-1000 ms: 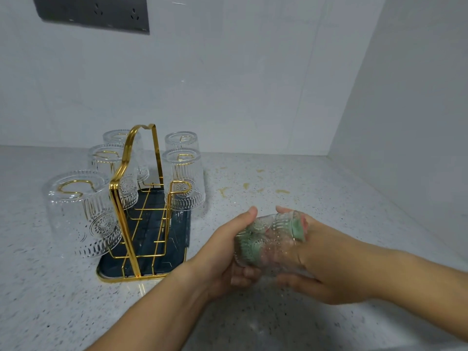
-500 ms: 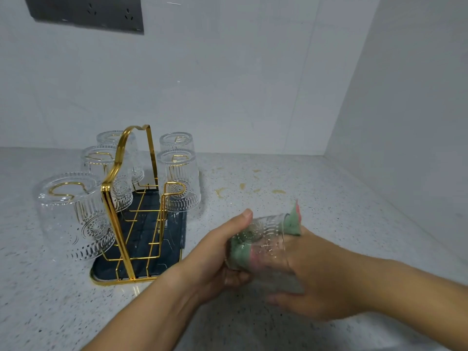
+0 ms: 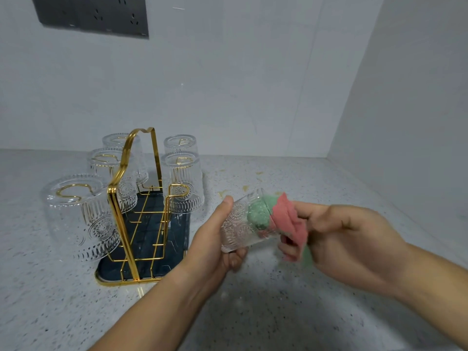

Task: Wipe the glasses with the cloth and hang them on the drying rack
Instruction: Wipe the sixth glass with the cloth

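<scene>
Left hand grips a tilted glass; right hand clutches pink-green cloth stuffed partway in, beside gold rack w/ five glasses.

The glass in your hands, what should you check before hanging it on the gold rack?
1. Left hand has a firm grip on the glass: ok.
2. Cloth is out of the glass: not ok, its green end sits inside while the right hand holds the rest.
3. Glass is dry and clean: cannot tell.
4. A free hook on the drying rack: ok, front right one is bare.
5. Path to that hook is open: ok.
</scene>
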{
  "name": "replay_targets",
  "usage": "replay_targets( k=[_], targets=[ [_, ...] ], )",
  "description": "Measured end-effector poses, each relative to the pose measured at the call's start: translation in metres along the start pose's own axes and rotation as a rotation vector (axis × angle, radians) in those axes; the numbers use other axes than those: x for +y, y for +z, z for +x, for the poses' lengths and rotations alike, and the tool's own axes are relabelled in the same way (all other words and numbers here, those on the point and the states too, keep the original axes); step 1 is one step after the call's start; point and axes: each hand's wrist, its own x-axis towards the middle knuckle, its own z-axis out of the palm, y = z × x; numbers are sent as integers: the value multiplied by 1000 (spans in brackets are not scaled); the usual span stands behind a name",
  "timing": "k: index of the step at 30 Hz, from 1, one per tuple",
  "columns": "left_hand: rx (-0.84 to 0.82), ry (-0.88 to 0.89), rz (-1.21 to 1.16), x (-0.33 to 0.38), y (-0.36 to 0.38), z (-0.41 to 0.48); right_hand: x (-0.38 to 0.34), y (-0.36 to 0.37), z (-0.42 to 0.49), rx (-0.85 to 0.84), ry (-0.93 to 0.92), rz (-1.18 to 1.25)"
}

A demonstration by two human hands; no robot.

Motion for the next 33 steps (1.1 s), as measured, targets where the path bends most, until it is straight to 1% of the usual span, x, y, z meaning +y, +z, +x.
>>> replay_targets(
  k=[2,4,6,7,10,12,15,16,17,19,20,21,24,26,28,30,31,33],
  targets=[
    [6,-3,-19,1,-1,-1,-5,0,1,-113,24,-55],
    [3,-19,-20,3,0,-3,-9,1,4,-135,36,-280],
    [2,-42,-12,2,0,-3,-8,3,5,-25,24,-553],
    [-6,-50,-9,2,0,-3,-7,3,6,49,11,-640],
    [-49,-54,-7,0,-2,-2,-1,6,7,227,-35,-687],
    [-62,-49,-6,-1,-3,-1,1,9,9,303,-75,-719],
    [-72,-63,7,-1,-4,0,3,8,13,406,-144,-856],
    [-80,-73,5,-1,-4,0,3,9,14,417,-153,-889],
    [-88,-86,2,-1,-4,0,3,8,14,427,-168,-964],
    [-102,-112,-9,-1,-5,0,5,2,16,456,-209,-1252],
    [-114,-121,-17,-1,-4,0,7,-1,17,468,-218,-1358],
    [-120,-128,-27,0,-3,-1,9,-1,19,478,-216,-1383],
    [-114,-181,-51,0,-1,-1,24,4,27,481,-228,-1295],
    [-149,-226,-85,0,2,-3,38,11,35,516,-330,-1304],
    [-147,-220,-90,-1,3,-3,48,16,43,594,-452,-1285],
    [-85,-147,-68,-1,4,-2,54,20,53,689,-538,-1230],
    [-34,-76,-42,-2,5,-2,55,24,57,728,-552,-1154],
    [73,129,77,-2,9,-7,49,36,65,792,-491,-935]
  ],
)
